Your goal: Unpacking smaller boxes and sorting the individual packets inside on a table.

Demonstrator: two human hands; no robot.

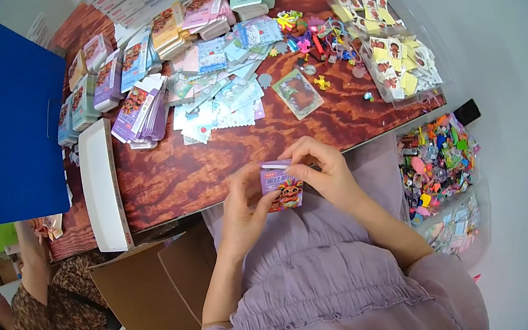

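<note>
Both hands hold a small purple printed box (283, 198) above my lap, near the table's front edge. My left hand (246, 205) grips its left side, with the thumb across the front. The fingers of my right hand (320, 166) pinch at the top, where a pale flap or edge shows. Whether anything is inside the box cannot be seen. On the table beyond lie a loose pile of pale blue and white packets (218, 107) and a clear card with a dark printed picture (298, 94).
Stacks of flat purple boxes (140, 112) and other coloured boxes (168, 28) line the left. Small plastic trinkets (320, 40) lie at the back, beside trays of cards (405, 66). A bin of trinkets (438, 164) is at right, an open carton (158, 279) below, and another person (53, 297) lower left.
</note>
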